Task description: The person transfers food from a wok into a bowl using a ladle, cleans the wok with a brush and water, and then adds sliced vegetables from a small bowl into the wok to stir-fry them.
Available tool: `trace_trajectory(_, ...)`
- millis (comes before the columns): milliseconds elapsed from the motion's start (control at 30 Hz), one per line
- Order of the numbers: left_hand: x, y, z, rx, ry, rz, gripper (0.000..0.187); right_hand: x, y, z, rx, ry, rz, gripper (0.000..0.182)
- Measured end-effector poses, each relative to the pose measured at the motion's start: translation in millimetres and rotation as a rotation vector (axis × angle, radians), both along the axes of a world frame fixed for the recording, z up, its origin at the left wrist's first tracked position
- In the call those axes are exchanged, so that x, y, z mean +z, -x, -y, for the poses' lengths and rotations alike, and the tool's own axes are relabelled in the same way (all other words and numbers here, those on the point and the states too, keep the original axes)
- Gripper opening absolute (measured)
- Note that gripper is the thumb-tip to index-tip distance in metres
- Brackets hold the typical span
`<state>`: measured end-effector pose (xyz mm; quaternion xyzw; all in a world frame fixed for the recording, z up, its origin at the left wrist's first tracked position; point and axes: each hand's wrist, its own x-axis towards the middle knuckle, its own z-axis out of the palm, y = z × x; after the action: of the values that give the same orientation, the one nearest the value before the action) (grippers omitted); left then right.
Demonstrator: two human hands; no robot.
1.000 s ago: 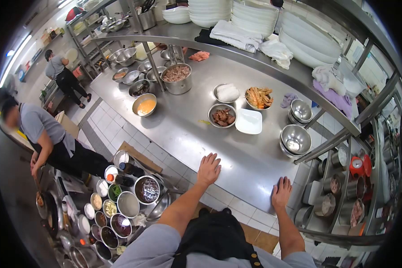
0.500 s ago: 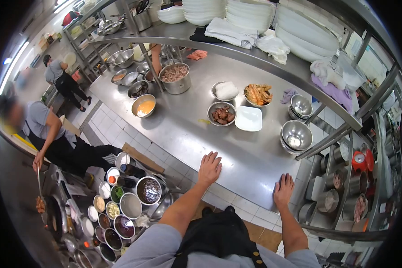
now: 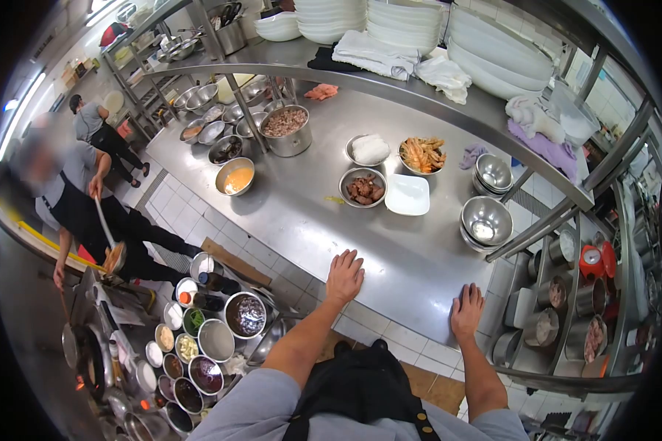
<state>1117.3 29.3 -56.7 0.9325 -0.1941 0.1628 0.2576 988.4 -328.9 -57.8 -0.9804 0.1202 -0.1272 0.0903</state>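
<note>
My left hand (image 3: 345,278) rests flat on the near edge of the steel table (image 3: 287,220), fingers stretched out and holding nothing. On the table's right corner lies my right hand (image 3: 466,312), also open with nothing in it. Beyond my hands stand a bowl of dark red-brown meat pieces (image 3: 363,188), a white square dish (image 3: 407,195), a bowl of fried orange-brown food (image 3: 424,156) and a bowl with something white (image 3: 369,149). Stacked steel bowls (image 3: 487,221) sit nearest my right hand, toward the table's right side.
Left, a co-worker (image 3: 73,191) holds a ladle (image 3: 113,253) with food beside the wok (image 3: 92,356). Tubs of ingredients (image 3: 215,339) crowd the station there. A shelf with white plates (image 3: 500,55) spans above the table. Pots fill a rack (image 3: 522,367) at right.
The co-worker at left has straightened and lifted the food-filled ladle away from the wok, toward the right. The arm behind the big pot has drawn back. My hands stay put.
</note>
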Motion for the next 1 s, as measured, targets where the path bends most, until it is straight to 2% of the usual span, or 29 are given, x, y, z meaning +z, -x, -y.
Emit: trace_trajectory(1000, -0.6, 0.0, -1.3, 0.004, -0.008, -0.014, 0.029, -2.3, -1.0, 0.1, 0.007, 0.025, 0.0, 0.052)
